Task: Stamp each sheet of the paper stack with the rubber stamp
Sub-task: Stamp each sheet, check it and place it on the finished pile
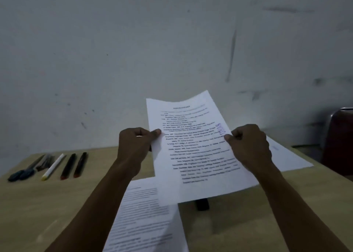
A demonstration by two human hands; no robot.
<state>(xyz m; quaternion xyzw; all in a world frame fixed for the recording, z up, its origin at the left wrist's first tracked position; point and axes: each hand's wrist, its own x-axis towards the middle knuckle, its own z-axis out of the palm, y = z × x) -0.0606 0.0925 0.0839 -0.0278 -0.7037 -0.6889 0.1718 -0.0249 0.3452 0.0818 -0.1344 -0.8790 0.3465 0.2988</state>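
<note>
Nearest: one white printed paper stack (pixel 147 219) lying flat on the tan wooden counter (pixel 47 204), long axis running away from the viewer, leaning slightly right. Just beyond it, one small black object (pixel 202 204) on the counter, mostly hidden under the raised sheet; probably the rubber stamp, not certain.

Held above the counter: one white printed sheet (pixel 194 148), tilted up toward the viewer, long axis pointing away and slightly left, heading at the far end. One purple stamp mark (pixel 221 129) near its right edge, text running along the long axis.

Left hand (pixel 134 143) curled, thumb and fingers pinching the sheet's left edge. Right hand (pixel 250 143) curled, pinching the right edge just below the mark.

Farther right: one more white sheet (pixel 286 156) flat on the counter, faint mark on it.

Far left: a row of pens (pixel 53 166), about six; dark ones at the left overlap, count uncertain.

Behind: scuffed grey wall (pixel 133 41).
</note>
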